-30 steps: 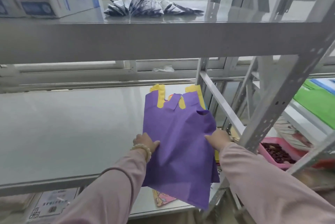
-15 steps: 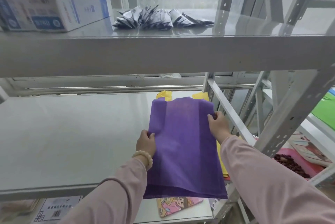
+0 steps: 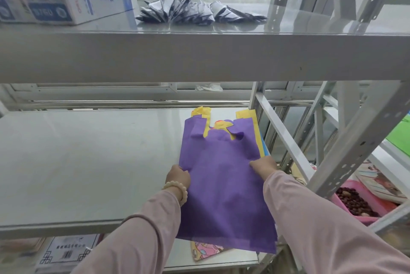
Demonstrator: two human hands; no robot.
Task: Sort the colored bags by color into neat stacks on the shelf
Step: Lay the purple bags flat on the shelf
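Our left hand and right hand grip the purple bag between them, a yellow bag and blue bag mixed just beyond, so most sorting seems left

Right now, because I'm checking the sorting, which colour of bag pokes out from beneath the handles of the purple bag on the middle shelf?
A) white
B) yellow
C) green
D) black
B: the handles of a yellow bag stick out past the far end of the purple bag, which lies on top of it.
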